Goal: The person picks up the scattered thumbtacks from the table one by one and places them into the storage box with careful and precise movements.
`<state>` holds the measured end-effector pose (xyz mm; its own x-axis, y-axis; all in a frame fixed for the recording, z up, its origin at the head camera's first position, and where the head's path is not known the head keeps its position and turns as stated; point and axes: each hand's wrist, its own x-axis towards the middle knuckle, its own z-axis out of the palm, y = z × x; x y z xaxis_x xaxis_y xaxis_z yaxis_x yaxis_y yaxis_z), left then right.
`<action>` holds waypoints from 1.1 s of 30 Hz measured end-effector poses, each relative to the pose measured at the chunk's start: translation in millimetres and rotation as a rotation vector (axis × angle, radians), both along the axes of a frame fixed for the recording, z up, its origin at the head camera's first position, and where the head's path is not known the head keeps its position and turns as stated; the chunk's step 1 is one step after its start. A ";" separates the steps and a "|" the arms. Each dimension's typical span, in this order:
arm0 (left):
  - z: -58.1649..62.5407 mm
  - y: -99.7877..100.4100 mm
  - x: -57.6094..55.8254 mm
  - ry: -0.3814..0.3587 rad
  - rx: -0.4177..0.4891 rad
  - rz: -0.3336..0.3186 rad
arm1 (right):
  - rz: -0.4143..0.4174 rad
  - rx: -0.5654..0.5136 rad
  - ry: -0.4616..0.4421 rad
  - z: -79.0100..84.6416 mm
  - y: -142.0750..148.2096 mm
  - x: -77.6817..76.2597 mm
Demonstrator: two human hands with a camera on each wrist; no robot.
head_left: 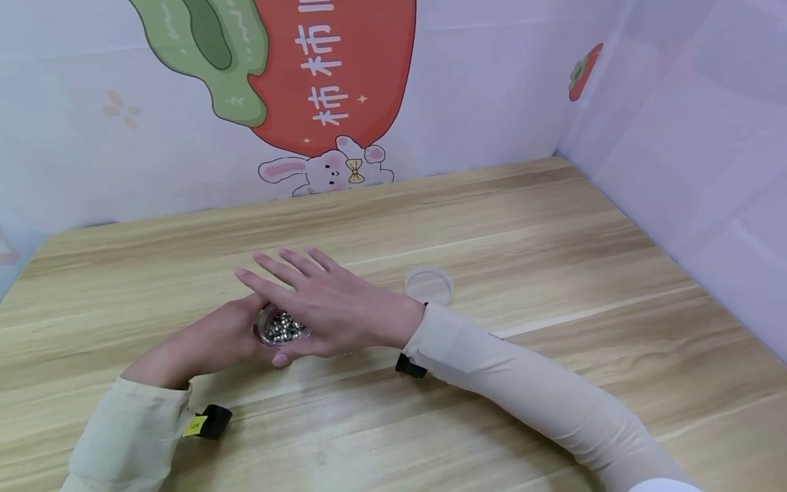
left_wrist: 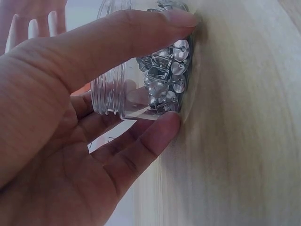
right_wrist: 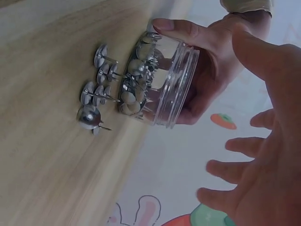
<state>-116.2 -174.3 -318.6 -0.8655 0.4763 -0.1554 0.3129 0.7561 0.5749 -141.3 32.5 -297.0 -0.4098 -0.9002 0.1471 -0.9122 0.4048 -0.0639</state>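
A clear threaded jar stands on the wooden table, partly filled with silver thumbtacks. My left hand grips it around the side, with the thumb and fingers on opposite walls in the left wrist view. Above and to the right of the jar is my right hand, fingers spread and holding nothing. In the right wrist view its fingers are apart from the jar. Beside the jar's base lie several loose thumbtacks, mostly hidden under the right hand in the head view.
A clear round lid lies on the table, just beyond my right wrist. Behind the table rises a wall printed with a persimmon and a rabbit. Another pale panel borders the right edge. Black devices sit by both wrists.
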 end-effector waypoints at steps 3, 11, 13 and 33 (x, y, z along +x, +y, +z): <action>0.7 1.6 -0.4 -0.019 -0.005 -0.001 | -0.025 0.040 -0.055 2.1 2.8 -1.3; 0.2 2.2 -1.5 -0.007 -0.014 -0.010 | -0.101 0.098 -0.171 13.2 15.9 -11.8; 0.4 1.9 -1.4 -0.011 -0.007 -0.008 | -0.120 0.101 -0.190 15.4 19.6 -14.2; 0.6 0.2 -1.8 -0.018 -0.015 0.000 | -0.142 0.186 -0.276 -0.7 21.6 -25.1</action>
<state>-118.0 -174.1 -318.0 -0.8625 0.4737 -0.1779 0.3024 0.7644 0.5694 -166.4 54.1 -297.7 -0.5338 -0.8326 -0.1477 -0.8048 0.5539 -0.2134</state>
